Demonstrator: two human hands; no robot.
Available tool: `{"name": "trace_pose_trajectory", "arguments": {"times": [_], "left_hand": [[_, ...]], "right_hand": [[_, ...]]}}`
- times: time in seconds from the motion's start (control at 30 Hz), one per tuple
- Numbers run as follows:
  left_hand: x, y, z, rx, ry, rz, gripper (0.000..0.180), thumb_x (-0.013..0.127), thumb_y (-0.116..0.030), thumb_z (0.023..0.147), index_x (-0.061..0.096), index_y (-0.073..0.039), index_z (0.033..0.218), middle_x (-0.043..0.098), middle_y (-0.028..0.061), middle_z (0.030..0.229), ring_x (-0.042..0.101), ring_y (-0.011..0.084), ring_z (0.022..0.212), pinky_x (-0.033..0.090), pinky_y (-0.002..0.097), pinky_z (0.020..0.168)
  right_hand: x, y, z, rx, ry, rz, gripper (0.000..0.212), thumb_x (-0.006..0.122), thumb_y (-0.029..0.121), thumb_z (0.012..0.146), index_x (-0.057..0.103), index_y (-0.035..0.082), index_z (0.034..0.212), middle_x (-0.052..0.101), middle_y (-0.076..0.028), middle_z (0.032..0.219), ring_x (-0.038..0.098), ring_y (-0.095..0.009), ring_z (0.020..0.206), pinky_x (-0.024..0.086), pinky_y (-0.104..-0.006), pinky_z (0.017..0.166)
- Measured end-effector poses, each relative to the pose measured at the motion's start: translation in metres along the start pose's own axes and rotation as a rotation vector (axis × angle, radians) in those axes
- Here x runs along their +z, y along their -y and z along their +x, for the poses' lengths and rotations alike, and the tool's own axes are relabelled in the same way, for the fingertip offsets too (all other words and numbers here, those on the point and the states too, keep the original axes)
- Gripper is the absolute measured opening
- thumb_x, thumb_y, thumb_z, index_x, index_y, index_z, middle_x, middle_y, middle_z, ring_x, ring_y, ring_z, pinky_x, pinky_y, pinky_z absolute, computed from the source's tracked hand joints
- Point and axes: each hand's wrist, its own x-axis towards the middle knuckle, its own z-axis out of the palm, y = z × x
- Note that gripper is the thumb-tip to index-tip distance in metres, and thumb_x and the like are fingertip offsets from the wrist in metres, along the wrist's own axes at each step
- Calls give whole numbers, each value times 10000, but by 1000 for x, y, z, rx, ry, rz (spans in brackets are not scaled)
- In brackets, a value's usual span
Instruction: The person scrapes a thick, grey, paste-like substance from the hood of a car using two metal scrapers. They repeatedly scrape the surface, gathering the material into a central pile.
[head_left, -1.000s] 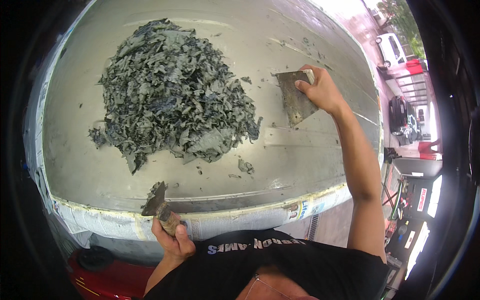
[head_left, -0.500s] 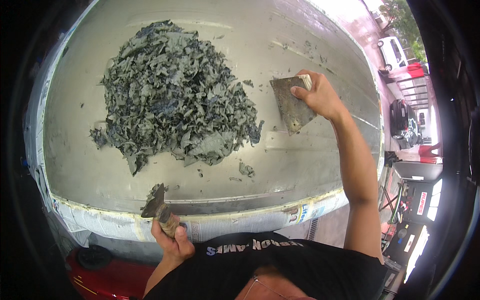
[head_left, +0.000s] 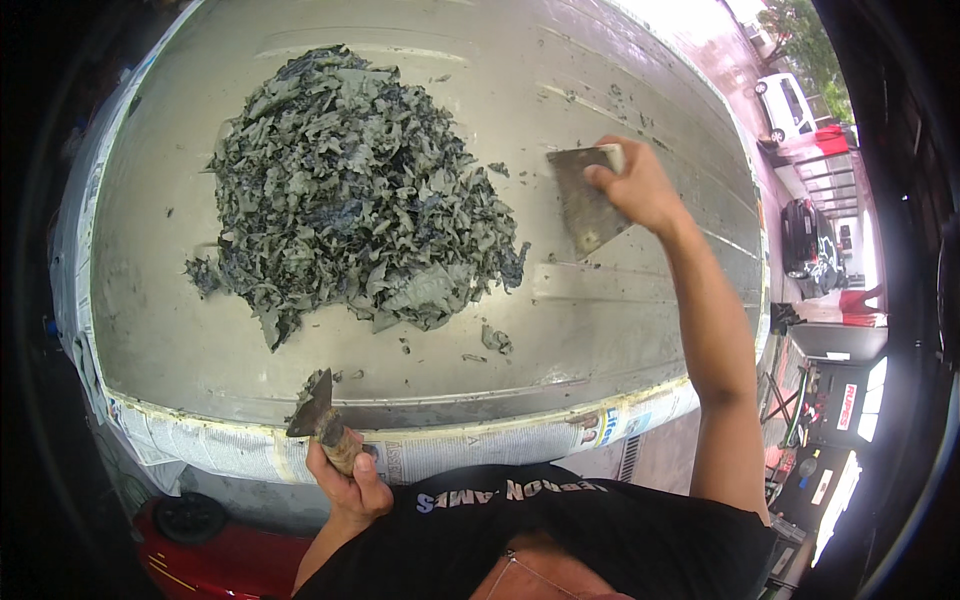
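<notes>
My right hand (head_left: 642,190) grips a wide, flat metal scraper (head_left: 588,208) with stained grey faces and a pale back edge. Its blade is over the right half of a dull metallic vehicle roof (head_left: 150,340); contact with the metal is hard to judge. At the near edge, my left hand (head_left: 350,484) is wrapped round the handle of a putty knife (head_left: 314,404), its blade pointing away from me with grey scraps stuck on it. Between and beyond the hands lies a big heap of peeled grey-green and dark paint flakes (head_left: 350,200).
Newspaper (head_left: 400,455) is taped along the roof's near edge. Loose flakes (head_left: 495,340) lie near the heap, with smaller crumbs on the right side. Below left stands a red car (head_left: 220,550). A white van (head_left: 785,105) and a black car (head_left: 808,245) are off to the right.
My right hand and the wide scraper have moved slightly away from me. My left hand keeps its hold on the putty knife and has barely shifted.
</notes>
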Motion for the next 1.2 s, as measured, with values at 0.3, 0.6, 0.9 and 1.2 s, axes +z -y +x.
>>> {"name": "trace_pose_trajectory", "arguments": {"times": [0.3, 0.6, 0.9, 1.2], "left_hand": [[-2, 6, -1, 48, 1, 44, 571, 470, -259, 991, 297, 101, 1400, 523, 116, 1033, 458, 129, 780, 418, 280, 695], [0, 1, 3, 24, -4, 23, 544, 453, -242, 997, 311, 85, 1407, 509, 108, 1034, 449, 124, 792, 415, 270, 712], [3, 0, 0, -44, -26, -38, 582, 476, -254, 1001, 301, 87, 1439, 506, 96, 1030, 443, 138, 858, 397, 270, 761], [9, -13, 7, -133, -13, -12, 538, 493, -205, 1020, 325, 68, 1452, 528, 85, 1065, 483, 149, 922, 420, 278, 826]], "right_hand": [[1, -1, 2, -38, -28, 126, 325, 717, 170, 854, 674, -15, 1118, 701, -156, 844, 647, -227, 778, 515, -399, 751], [-9, 20, -22, -40, -18, 245, 311, 731, 161, 879, 649, -12, 1124, 658, -40, 871, 590, -123, 762, 487, -301, 665], [-30, -91, -128, 192, -545, 924, 307, 715, 125, 910, 595, -31, 1146, 655, -46, 956, 636, -131, 838, 534, -301, 751], [8, -154, -193, 229, -683, 1379, 291, 642, 34, 915, 565, -16, 1191, 664, -95, 1047, 678, -199, 928, 572, -356, 842]]}}
